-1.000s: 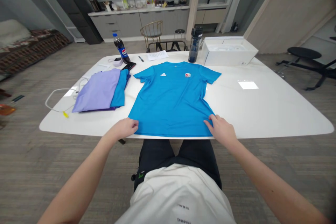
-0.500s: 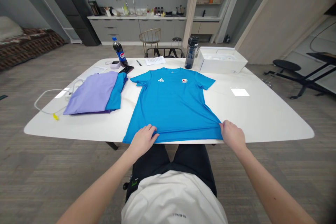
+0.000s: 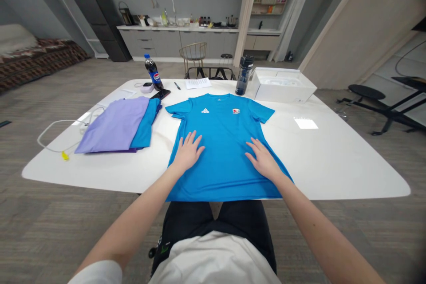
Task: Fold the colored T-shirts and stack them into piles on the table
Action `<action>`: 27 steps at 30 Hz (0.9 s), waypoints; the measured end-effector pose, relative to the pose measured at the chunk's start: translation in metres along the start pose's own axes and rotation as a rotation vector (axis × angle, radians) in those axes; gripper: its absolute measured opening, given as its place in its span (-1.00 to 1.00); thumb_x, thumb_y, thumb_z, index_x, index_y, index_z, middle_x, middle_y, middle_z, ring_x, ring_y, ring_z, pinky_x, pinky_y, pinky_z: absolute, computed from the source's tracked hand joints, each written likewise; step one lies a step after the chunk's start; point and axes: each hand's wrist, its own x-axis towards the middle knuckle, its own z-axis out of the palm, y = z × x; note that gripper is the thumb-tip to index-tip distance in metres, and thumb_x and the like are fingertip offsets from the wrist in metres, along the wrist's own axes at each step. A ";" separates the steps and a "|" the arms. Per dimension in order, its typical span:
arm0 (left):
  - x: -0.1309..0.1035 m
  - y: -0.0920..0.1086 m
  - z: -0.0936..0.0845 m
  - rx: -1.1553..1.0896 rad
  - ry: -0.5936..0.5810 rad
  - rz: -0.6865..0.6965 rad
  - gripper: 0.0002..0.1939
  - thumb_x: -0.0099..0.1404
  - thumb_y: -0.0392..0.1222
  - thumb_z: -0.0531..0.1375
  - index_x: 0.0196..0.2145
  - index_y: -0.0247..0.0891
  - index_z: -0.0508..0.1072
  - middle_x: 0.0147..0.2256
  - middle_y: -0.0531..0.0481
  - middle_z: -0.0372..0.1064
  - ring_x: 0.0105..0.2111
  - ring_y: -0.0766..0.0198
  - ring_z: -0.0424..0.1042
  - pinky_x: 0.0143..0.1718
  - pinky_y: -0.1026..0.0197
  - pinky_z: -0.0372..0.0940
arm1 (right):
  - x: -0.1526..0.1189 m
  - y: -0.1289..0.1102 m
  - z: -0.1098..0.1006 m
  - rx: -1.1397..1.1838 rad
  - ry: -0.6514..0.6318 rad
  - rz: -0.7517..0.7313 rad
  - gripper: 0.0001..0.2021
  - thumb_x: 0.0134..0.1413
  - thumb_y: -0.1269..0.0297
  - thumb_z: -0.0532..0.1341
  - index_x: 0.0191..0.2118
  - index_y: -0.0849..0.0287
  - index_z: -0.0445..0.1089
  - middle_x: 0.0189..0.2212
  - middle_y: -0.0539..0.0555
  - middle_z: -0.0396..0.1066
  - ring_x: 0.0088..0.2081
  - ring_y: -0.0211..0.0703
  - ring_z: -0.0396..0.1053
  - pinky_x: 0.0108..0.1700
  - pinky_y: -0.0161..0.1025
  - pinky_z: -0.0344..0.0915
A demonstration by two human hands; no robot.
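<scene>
A blue T-shirt (image 3: 219,155) lies spread front side up, its collar at the far side and its hem along the near table edge. White and red logos show on its chest, and slight creases run near the hem. My left hand (image 3: 189,151) rests on the left part of the shirt with its fingers spread. On the right part, my right hand (image 3: 262,158) lies with fingers stretched out, palm down. Neither hand holds anything. To the left sits a pile of folded clothes (image 3: 115,126), lilac on top with blue beneath.
The white table (image 3: 339,159) bears a cola bottle (image 3: 153,73), a phone (image 3: 161,94), a pen (image 3: 177,85), a paper sheet (image 3: 199,83), a dark water bottle (image 3: 244,75) and a white box (image 3: 282,86). A white cable (image 3: 45,131) loops past the left edge.
My right hand has let go of the shirt's lower right corner and moved inward and up onto the fabric. My left hand has moved up from the hem, its fingers now spread.
</scene>
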 end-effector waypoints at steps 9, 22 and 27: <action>-0.032 -0.015 0.008 0.171 -0.072 -0.221 -0.18 0.42 0.31 -0.03 0.43 -0.26 0.09 0.38 -0.45 0.04 0.35 -0.35 0.09 0.27 -0.28 0.07 | -0.025 0.007 0.028 -0.223 -0.032 0.339 -0.21 0.35 -0.23 -0.06 0.45 0.27 0.04 0.38 0.44 0.08 0.39 0.43 0.02 0.30 0.29 0.09; 0.182 -0.138 -0.005 0.143 -0.021 -0.654 -0.61 0.44 -0.09 -0.01 0.06 -0.38 0.38 0.06 -0.44 0.42 0.09 -0.20 0.42 0.05 -0.12 0.24 | 0.198 0.094 0.004 -0.140 0.127 0.613 -0.54 0.39 0.08 -0.02 0.15 0.24 0.41 0.09 0.40 0.33 0.12 0.28 0.28 0.07 0.19 0.24; 0.170 -0.152 -0.002 0.094 -0.005 -0.609 -0.63 0.40 -0.18 -0.01 0.09 -0.27 0.38 -0.02 -0.34 0.51 0.02 -0.14 0.48 -0.04 -0.05 0.28 | 0.196 0.130 0.015 -0.145 0.029 0.602 -0.58 0.40 0.10 -0.03 0.12 0.19 0.43 0.07 0.34 0.35 0.09 0.23 0.30 0.06 0.20 0.24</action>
